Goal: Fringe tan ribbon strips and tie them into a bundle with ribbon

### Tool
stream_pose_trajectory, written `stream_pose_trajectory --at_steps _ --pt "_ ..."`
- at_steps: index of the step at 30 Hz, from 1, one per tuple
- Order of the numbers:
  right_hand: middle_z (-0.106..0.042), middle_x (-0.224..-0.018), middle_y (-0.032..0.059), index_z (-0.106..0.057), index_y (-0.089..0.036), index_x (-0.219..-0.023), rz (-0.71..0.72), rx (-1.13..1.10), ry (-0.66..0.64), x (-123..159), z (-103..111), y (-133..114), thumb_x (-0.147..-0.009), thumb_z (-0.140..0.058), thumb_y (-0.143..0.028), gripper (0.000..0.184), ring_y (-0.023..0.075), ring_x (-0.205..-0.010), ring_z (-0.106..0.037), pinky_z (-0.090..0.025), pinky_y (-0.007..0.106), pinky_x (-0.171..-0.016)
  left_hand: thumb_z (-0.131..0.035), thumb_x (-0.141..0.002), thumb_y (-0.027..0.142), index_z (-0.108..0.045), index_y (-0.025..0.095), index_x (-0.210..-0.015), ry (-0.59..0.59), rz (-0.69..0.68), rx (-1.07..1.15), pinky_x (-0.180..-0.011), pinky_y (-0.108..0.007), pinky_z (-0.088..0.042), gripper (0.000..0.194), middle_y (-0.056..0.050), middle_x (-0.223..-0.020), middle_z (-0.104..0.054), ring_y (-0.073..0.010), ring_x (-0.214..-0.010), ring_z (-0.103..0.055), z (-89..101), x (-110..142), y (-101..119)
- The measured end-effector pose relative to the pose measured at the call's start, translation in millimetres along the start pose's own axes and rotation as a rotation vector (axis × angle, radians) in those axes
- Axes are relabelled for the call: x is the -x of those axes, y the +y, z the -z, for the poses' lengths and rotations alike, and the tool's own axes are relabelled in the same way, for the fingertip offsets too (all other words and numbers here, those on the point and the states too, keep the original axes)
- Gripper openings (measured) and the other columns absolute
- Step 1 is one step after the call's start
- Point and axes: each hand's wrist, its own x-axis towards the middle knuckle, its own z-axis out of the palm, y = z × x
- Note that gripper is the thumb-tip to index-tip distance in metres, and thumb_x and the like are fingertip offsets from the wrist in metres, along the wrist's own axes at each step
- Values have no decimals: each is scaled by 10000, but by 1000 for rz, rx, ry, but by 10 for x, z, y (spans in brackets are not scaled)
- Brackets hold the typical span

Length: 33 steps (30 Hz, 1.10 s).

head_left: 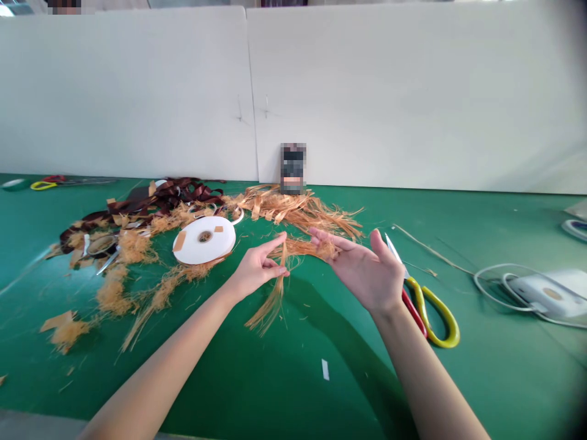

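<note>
My left hand (259, 266) pinches a thin bundle of tan raffia strands (270, 305) between thumb and fingers, the loose ends fanning downward over the green table. To its right, my right hand (364, 269) is turned palm up with the fingers stretched out and apart from the thumb. A small tuft of frizzy raffia (327, 249) lies across its fingers. More raffia strands (300, 247) run on the table between the two hands. Just right of my right wrist lie scissors (433, 311) with yellow and red handles, partly hidden by the forearm.
A white ribbon spool (204, 241) lies left of my hands, beside tangled dark brown ribbon (183, 190) and raffia scraps (114, 290). Behind is a raffia pile (302, 211) below a phone-like object (293, 171) against white panels (389, 98). A white device with a cable (548, 293) sits right.
</note>
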Motion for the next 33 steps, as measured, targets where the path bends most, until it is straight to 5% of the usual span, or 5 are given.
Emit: stream_pose_trajectory --at_steps 11,21,25,30,33 --pt "-713 -783 54 -721 -183 -664 -342 163 468 -2 213 147 -734 -658 -259 121 167 -740 -639 -513 277 -685 -654 -718 157 -469 137 -1366 121 119 -473 -682 -312 -551 674 -168 -1233 -644 -217 -743 -717 279 -21 66" --pt "-747 -875 60 -738 -210 -645 -265 665 806 557 305 -56 -667 -666 -384 189 288 -1062 -607 -416 372 -950 -530 -687 -17 -636 188 -1203 214 74 -868 -963 -446 -450 565 -102 -1373 -546 -322 -1122 -600 240 -3 41" --pt "-747 -918 70 -732 -195 -821 -330 490 742 748 282 22 -637 -733 -447 312 246 -895 -655 -498 346 -797 -532 -690 -20 -718 226 -1038 247 43 -929 -918 -448 -485 465 -95 -1412 -499 -314 -1112 -603 266 12 75" --pt "-743 -964 99 -705 -174 -905 -313 246 620 867 71 131 -632 -786 -445 393 232 -899 -664 -488 365 -863 -537 -787 60 -709 170 -930 594 -276 -988 -991 -487 -417 249 -128 -1246 -591 -288 -1129 -557 -7 251 194" --pt "-728 -1061 101 -709 -183 -963 -329 47 527 863 -182 216 -687 -748 -459 392 256 -1050 -635 -442 386 -957 -564 -871 228 -667 191 -1027 328 -471 -897 -914 -406 -471 190 -77 -1101 -658 -220 -1026 -589 -353 474 210"
